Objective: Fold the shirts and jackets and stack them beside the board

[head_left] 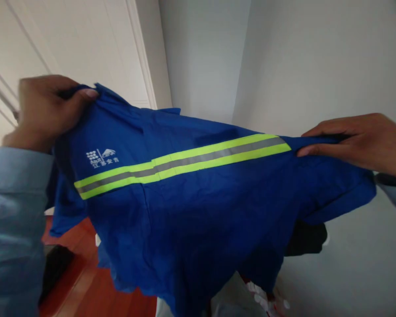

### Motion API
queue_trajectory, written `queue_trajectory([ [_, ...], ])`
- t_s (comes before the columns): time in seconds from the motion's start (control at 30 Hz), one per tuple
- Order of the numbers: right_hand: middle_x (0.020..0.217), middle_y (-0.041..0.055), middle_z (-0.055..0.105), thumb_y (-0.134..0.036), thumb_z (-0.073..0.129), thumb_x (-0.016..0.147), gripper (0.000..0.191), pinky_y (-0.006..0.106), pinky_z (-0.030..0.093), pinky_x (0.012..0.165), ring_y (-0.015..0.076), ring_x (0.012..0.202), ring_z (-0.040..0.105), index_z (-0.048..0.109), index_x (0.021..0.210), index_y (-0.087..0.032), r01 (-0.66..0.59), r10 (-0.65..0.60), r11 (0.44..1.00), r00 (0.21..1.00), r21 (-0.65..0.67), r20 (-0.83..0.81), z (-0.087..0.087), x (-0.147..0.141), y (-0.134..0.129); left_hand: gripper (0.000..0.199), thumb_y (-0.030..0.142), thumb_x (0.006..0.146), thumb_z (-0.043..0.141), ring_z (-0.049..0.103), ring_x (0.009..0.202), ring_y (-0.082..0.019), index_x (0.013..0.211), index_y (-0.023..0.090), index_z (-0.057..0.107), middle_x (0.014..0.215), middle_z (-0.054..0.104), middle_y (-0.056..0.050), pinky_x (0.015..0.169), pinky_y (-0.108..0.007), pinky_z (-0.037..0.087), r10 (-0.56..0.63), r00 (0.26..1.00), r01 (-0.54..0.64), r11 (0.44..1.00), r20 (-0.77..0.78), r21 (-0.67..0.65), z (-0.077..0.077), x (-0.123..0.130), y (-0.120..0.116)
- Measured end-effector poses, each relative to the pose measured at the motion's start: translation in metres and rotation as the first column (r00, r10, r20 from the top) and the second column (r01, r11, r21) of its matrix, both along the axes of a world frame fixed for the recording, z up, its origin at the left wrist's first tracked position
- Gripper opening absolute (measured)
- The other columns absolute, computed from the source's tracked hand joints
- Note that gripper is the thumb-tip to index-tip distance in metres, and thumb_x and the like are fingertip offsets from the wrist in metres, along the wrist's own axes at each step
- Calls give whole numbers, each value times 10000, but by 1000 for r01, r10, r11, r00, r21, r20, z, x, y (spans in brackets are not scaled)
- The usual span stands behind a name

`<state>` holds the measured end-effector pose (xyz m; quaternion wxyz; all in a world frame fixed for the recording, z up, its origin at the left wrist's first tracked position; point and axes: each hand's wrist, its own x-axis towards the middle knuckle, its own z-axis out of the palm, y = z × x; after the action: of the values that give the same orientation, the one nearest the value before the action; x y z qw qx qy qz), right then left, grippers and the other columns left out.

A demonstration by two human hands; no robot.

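Note:
Stretched between my two hands is a blue work jacket (198, 211) with a yellow-green and grey reflective stripe and a small white printed logo at its left. My left hand (54, 105) is closed on the jacket's upper left edge, thumb on top of the cloth. At the right, my right hand (359, 138) pinches the fabric just past the stripe's end. Below both hands the cloth hangs down in loose folds, and a sleeve-like part droops at the right.
White panelled doors (86, 39) stand at the left, and a grey wall (317, 66) rises behind and to the right. Under the jacket show a reddish-brown floor (95, 290), a dark object (54, 264), a black item (306, 240) and some pale things (231, 299), partly hidden.

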<state>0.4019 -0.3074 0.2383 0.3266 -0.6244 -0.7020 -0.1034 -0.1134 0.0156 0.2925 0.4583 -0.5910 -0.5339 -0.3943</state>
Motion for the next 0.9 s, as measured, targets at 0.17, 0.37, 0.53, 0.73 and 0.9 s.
queue_trajectory([
  [0.17,819,18,738,-762,569,832,471,324,540,717,209,764,674,747,832,-326,-27,10,994,987,104,158,-12,24,51,1090,609,828,-131,688,1005,-188,990,-126,658,850,652,-20,774,-272,395,-225,963,113,834,-146,-541,-2,68,52],
  [0.37,933,91,759,-603,534,893,424,437,542,852,321,904,699,749,921,-239,64,-9,962,979,-267,204,-116,83,137,515,503,1007,382,628,1156,-307,1257,134,640,1252,674,-175,950,-408,464,-316,948,237,621,38,-747,-169,140,100],
  [0.53,1186,135,724,-477,653,782,470,471,500,999,363,1112,667,725,1172,-226,19,106,765,982,-644,154,-230,108,170,542,483,1016,318,578,1228,-377,1326,113,564,1364,581,-241,967,-526,437,-210,978,47,286,-15,-957,-295,131,107],
  [0.73,1231,171,713,-546,545,855,497,487,444,1062,380,1202,619,748,1113,-173,0,7,753,1000,-658,8,-265,119,205,598,550,998,338,590,1232,-335,1319,104,574,1291,650,-217,1040,-452,410,-223,975,24,221,-26,-975,-333,56,93],
  [0.9,921,183,764,-540,621,822,389,430,508,856,344,908,705,736,745,-176,99,-170,671,985,-735,-23,-261,135,231,658,574,957,404,646,1103,-364,1253,13,578,1164,691,-263,929,-460,474,-55,995,101,316,88,-943,-334,-10,83],
])
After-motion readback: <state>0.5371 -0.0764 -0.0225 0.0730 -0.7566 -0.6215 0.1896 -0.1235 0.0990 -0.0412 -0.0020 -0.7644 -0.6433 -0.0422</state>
